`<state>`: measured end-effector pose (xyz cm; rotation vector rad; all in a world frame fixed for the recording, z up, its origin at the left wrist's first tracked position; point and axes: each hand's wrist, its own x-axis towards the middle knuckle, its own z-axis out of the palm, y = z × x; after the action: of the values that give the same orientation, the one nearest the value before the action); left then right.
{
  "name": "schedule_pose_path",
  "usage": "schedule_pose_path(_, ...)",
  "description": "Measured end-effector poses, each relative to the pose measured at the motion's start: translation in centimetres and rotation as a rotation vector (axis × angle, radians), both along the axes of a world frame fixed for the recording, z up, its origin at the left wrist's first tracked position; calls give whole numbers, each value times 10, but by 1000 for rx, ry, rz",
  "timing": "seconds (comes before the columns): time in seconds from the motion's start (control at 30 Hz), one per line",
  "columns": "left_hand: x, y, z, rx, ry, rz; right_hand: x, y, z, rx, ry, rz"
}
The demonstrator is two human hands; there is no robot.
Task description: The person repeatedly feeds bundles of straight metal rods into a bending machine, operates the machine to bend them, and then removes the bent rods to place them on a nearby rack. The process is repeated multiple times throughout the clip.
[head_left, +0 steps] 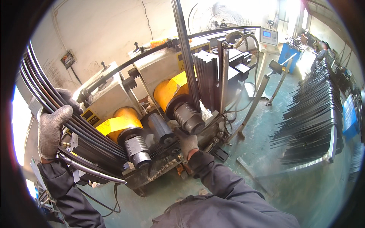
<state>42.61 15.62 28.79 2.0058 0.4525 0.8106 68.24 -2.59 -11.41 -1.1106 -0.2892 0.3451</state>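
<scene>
My left hand [53, 127], in a grey work glove, is closed round a bundle of long, thin black rods [99, 141]. The bundle slopes from the upper left down to beside the left ridged metal roller [135, 149]. My right hand [186, 143], also gloved, reaches in just below the right ridged roller [189, 118], by a dark angular block [159, 128]. Its fingertips are hidden there, so their grip does not show. Yellow housings [121, 122] sit behind both rollers. Another group of dark rods [184, 49] stands steeply behind the right roller. A coiled metal spring [87, 169] runs below the left bundle.
A control box with a small screen [268, 37] stands behind the machine on the right. Many black rods [310, 114] lie across a metal rack [333, 133] at the right. Slanted posts [254, 104] rise from the green floor. Another person [321, 54] is far back.
</scene>
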Motion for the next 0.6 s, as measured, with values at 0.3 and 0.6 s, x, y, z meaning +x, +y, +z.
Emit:
schedule_pose_path(0.3,3,-13,0,32,22,85,5,7,-32,-93,-323,-97)
schedule_pose_path(0.6,4,-27,11,108,156,188,13,23,-68,-393,-602,-80)
